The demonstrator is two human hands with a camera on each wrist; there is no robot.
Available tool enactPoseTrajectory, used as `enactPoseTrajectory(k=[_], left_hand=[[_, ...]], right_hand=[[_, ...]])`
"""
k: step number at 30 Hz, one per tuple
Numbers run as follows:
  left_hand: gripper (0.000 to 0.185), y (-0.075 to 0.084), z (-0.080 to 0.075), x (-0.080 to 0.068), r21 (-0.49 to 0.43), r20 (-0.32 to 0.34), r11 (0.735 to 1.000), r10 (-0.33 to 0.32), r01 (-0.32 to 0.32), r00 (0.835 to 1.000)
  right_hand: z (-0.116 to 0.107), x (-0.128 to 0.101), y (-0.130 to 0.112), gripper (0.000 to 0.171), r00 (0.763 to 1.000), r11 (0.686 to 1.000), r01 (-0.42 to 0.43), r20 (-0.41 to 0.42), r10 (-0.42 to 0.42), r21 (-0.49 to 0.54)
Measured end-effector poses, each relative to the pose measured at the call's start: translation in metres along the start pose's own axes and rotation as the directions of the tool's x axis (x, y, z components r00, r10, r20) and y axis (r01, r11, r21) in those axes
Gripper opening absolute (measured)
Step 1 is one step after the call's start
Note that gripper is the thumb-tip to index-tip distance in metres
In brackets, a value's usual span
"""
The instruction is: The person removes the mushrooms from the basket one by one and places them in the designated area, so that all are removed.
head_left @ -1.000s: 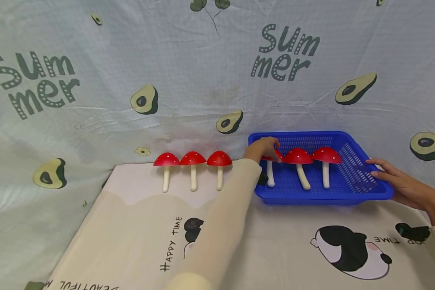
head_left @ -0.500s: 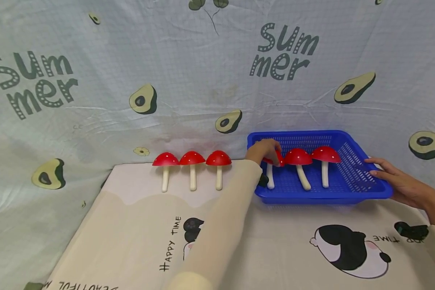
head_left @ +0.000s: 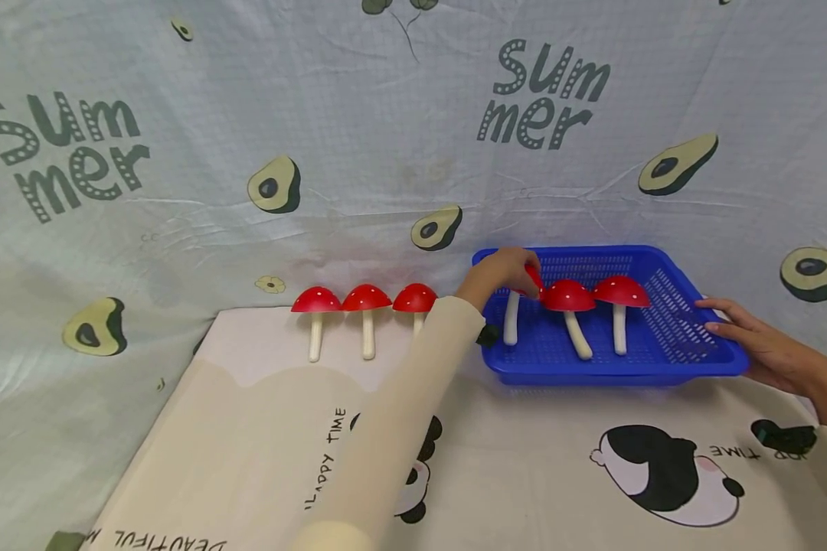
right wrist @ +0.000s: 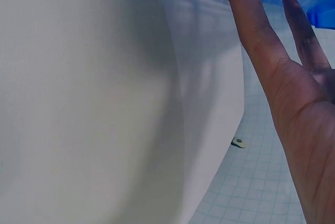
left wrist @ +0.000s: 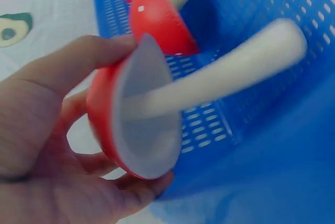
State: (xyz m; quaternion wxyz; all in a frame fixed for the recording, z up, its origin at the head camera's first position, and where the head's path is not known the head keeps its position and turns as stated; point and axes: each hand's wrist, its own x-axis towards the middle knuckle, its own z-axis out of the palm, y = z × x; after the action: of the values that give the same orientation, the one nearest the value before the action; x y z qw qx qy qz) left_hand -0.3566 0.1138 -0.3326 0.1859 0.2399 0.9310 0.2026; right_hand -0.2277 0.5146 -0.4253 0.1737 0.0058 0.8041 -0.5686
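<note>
Left hand (head_left: 498, 273) lifts a mushroom (left wrist: 137, 113) from the blue basket (head_left: 689, 367)
Its grip pinches the red cap at the basket's left end; right hand (head_left: 765, 348), fingers straight, rests against the basket's right wall.

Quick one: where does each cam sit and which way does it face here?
Head: on the head, looking forward and down at the blue basket; both sleeves and hands show.
Left wrist: on the left wrist, close on the left hand gripping a mushroom by its cap above the basket.
Right wrist: on the right wrist, along the straight fingers of the right hand to the basket rim.
Shared: head and left wrist both show the gripped mushroom.
</note>
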Motion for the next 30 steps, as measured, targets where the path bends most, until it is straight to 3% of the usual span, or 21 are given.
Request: enactPoseTrajectory(k=[4,7,11,19,30], left_hand=[[0.055,-0.011,-0.008,-0.007,-0.067,-0.055,0.990,0.119,-0.123,0.991],[0.058,-0.022,-0.011,-0.012,-0.112,-0.119,0.972,0.193,-0.207,0.974],[0.065,-0.036,-0.013,-0.020,-0.182,-0.200,0.945,0.236,-0.272,0.951],[0.061,-0.051,-0.011,-0.036,-0.232,-0.287,0.914,0.263,-0.333,0.921],[0.059,-0.055,-0.005,-0.042,-0.254,-0.303,0.895,0.287,-0.367,0.909]], right_hand=[[0.001,0.001,0.000,0.043,1.000,1.000,-0.009,-0.007,0.009,-0.008],[0.001,0.001,0.001,0.044,1.000,1.000,-0.009,-0.008,0.009,-0.007],[0.001,0.001,0.002,0.045,1.000,1.000,0.003,-0.005,-0.003,-0.004],[0.001,-0.002,0.003,0.047,1.000,1.000,0.005,0.004,-0.005,0.004],[0.002,0.000,0.003,0.045,1.000,1.000,0.008,0.000,-0.008,0.009]])
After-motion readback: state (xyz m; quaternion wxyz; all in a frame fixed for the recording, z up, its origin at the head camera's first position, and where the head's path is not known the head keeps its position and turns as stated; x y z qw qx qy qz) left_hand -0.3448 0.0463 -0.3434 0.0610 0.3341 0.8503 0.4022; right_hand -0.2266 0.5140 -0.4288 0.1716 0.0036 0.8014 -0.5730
